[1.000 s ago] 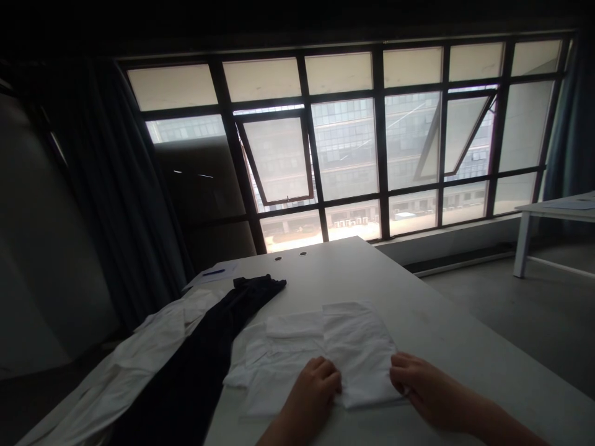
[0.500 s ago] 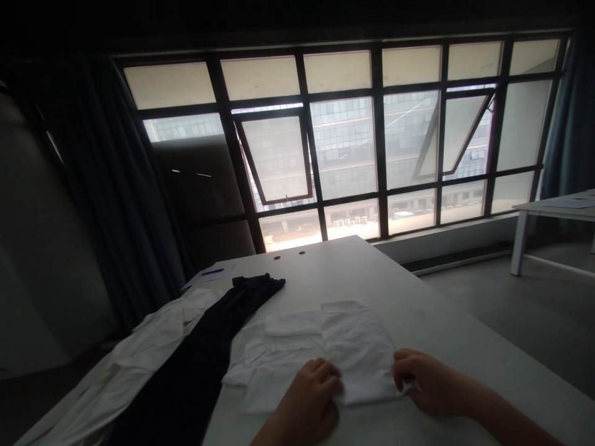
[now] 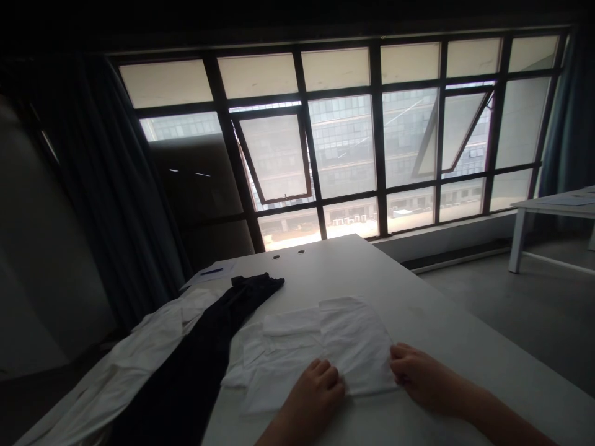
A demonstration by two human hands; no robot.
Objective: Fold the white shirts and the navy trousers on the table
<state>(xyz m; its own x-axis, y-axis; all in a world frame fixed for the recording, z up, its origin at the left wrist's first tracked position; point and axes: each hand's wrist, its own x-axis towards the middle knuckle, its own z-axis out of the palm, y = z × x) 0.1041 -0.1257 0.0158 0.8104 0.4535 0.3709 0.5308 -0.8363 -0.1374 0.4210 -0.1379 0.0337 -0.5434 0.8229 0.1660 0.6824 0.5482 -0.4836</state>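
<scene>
A white garment [image 3: 353, 347], possibly a shirt, lies partly folded on the white table, its layers stacked and wrinkled on the left side. My left hand [image 3: 318, 387] is closed at its near edge, around the middle; the fingertips are tucked down out of sight. At the near right corner, my right hand [image 3: 413, 371] pinches the fabric between thumb and fingers. The near edge stretches fairly straight between the two hands.
Left of the garment a long black garment [image 3: 199, 347] lies across the table [image 3: 400, 303], beside another white garment [image 3: 139, 353] along the left edge. A pen [image 3: 212, 271] rests on paper at the far left. A second table [image 3: 548, 203] stands right, near windows.
The right hand has shifted slightly left and up, and the fabric tip once showing beneath it is now hidden. The left hand has moved very slightly right.
</scene>
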